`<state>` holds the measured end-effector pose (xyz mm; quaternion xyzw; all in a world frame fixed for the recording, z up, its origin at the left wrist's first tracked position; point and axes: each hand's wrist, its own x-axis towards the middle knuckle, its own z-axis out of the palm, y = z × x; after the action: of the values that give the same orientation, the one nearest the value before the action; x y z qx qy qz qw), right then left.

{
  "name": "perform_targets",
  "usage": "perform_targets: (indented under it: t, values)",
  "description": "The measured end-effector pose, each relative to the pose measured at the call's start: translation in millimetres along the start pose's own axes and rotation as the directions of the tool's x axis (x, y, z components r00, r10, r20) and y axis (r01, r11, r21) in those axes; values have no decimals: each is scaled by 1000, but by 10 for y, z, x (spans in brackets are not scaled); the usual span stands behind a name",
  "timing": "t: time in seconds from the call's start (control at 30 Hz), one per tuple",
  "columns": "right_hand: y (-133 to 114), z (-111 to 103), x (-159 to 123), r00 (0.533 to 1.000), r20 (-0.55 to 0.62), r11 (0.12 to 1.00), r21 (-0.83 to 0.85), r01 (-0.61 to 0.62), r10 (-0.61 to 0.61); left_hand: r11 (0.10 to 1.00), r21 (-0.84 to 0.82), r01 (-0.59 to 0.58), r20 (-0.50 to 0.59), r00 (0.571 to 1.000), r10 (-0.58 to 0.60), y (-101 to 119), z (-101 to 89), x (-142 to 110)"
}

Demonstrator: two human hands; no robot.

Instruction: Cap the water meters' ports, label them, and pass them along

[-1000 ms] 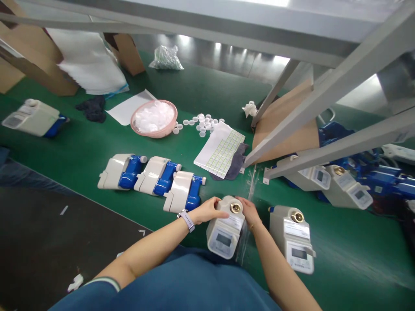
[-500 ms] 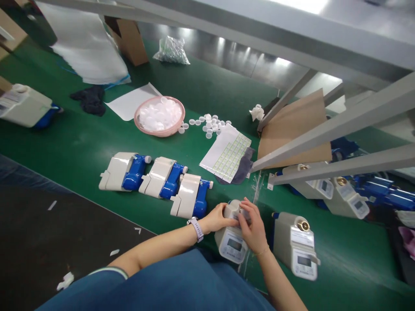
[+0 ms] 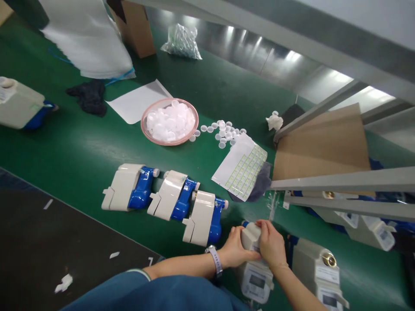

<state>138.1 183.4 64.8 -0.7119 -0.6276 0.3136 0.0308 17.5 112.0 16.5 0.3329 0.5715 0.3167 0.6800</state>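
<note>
A pale grey meter (image 3: 256,280) with a small display stands in front of me on the green bench. My left hand (image 3: 236,249) is wrapped round its left side, thumb across the front. On the upper right of the same meter, my right hand (image 3: 272,244) is closed with its fingers bent over the top. The fingertips are partly hidden, so any small part under them cannot be made out. Another meter (image 3: 311,263), its brass threaded port showing, stands just right of my right hand. Left of my hands lie three meters, the nearest one (image 3: 199,218) with a blue body.
A pink bowl (image 3: 145,134) holds many white caps, and loose caps (image 3: 223,131) lie beside it. A label sheet (image 3: 240,166) rests on a grey cloth (image 3: 262,183). Grey frame bars (image 3: 340,185) cross the right side before cardboard (image 3: 324,151). Another meter (image 3: 19,103) stands far left.
The view has shifted, so the bench things sit differently in it. My right hand has turned and closed more over the meter's top; my left hand keeps its grip.
</note>
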Motion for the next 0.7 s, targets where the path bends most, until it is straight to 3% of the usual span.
perform_targets:
  t: [0.1,0.17,0.3,0.37,0.57,0.7]
  values:
    - [-24,-39,26,998,53,999,10,39,-39,1000,-20,10,4,1000,-10,6,-1,-15]
    - [-28,-58,84,992,121,994,108,26,-39,1000,-16,16,11,1000,-15,21,-18,-21]
    - [11,-61,234,965,244,954,251,-163,101,1000,-7,24,34,999,-24,52,-50,-18]
    - [41,-55,287,967,232,962,219,-160,108,999,-14,30,36,999,-29,56,-46,-10]
    - [50,-82,255,994,97,990,139,30,-44,998,-50,24,27,999,-23,45,7,-5]
    - [0,-84,203,997,44,992,111,65,-70,997,-73,8,-11,1000,-9,8,54,-34]
